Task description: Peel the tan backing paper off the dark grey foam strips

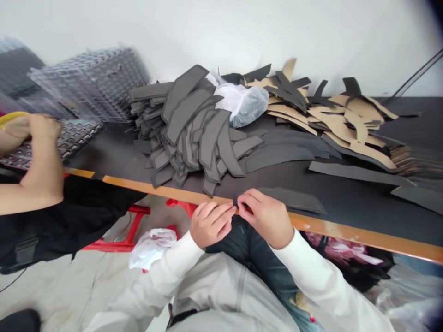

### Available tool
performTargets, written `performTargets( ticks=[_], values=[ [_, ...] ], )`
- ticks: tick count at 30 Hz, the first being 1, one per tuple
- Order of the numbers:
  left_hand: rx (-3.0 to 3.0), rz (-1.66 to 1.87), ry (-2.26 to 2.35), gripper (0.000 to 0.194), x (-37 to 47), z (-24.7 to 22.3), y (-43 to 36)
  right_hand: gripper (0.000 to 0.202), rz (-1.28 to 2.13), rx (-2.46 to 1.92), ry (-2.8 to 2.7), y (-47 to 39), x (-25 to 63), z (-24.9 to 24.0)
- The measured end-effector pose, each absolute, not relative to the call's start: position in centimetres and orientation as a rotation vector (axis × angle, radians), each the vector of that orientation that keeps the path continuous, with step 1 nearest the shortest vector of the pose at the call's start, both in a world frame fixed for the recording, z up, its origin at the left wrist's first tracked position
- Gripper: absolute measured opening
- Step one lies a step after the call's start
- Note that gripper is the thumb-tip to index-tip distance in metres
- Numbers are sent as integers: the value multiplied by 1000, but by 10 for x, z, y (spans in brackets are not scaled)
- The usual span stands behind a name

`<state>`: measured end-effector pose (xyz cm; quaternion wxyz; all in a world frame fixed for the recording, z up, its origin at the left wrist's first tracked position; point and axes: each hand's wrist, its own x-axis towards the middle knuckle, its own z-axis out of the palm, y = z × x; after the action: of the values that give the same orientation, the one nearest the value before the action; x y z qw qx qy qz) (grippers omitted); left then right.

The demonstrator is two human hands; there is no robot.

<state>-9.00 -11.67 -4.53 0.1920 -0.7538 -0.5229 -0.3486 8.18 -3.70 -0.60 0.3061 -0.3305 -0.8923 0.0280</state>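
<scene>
My left hand (212, 223) is at the table's front edge, its fingers bent and pressed together, tips pointing right. Close beside it, my right hand (266, 216) is closed in a pinch, thumb against fingertips. A small dark bit shows between the two hands, but what the fingers hold is hidden. Just behind my right hand a curved dark grey strip (294, 199) lies flat on the table, its left end covered by the hand. A large heap of grey cut pieces (211, 140) with angled ends is piled in front of my hands.
A clear plastic bag (244, 101) sits behind the heap. Tan-backed strips (356, 120) lie scattered at right. On the left, a co-worker's arm (44, 161) reaches over a moulded tray (78, 137), near stacked trays (93, 80). A red stool (129, 230) stands below the orange table edge (166, 190).
</scene>
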Motion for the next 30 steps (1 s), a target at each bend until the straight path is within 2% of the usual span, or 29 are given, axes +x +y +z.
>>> performTargets(
  ticks=[2,5,7,9,11,13,17,20,22,25,28,30],
  values=[
    [-2160,-960,-1459,34,-91,-45,-115,13,322,-955,-2234,-35,83,-7],
    [-2195,-992,-1430,32,-91,-45,-110,7,895,-1034,-1928,-28,89,-9],
    [-2215,-1030,-1388,30,-92,-46,-105,11,1234,-1041,-1662,-21,94,-9],
    [-2239,-1060,-1348,29,-94,-46,-102,18,1412,-1023,-1408,-14,99,-9],
    [-2270,-1070,-1316,31,-96,-47,-101,22,1428,-985,-1326,-13,102,-9],
    [-2303,-1068,-1308,34,-99,-48,-101,22,1310,-969,-1525,-16,102,-8],
    [-2335,-1091,-1369,38,-101,-51,-104,24,768,-974,-2066,-28,91,-8],
    [-2324,-1098,-1400,40,-101,-53,-105,4,589,-973,-2155,-30,85,-8],
    [-2316,-1094,-1406,42,-100,-53,-105,10,697,-1008,-2061,-27,87,-9],
    [-2319,-1099,-1406,40,-100,-50,-105,15,1073,-1065,-1691,-17,96,-8],
    [-2352,-1132,-1387,32,-100,-41,-104,21,1362,-1010,-1272,-9,104,-8],
    [-2395,-1167,-1418,23,-99,-30,-100,24,1427,-952,-1160,-7,107,-7]
  ],
)
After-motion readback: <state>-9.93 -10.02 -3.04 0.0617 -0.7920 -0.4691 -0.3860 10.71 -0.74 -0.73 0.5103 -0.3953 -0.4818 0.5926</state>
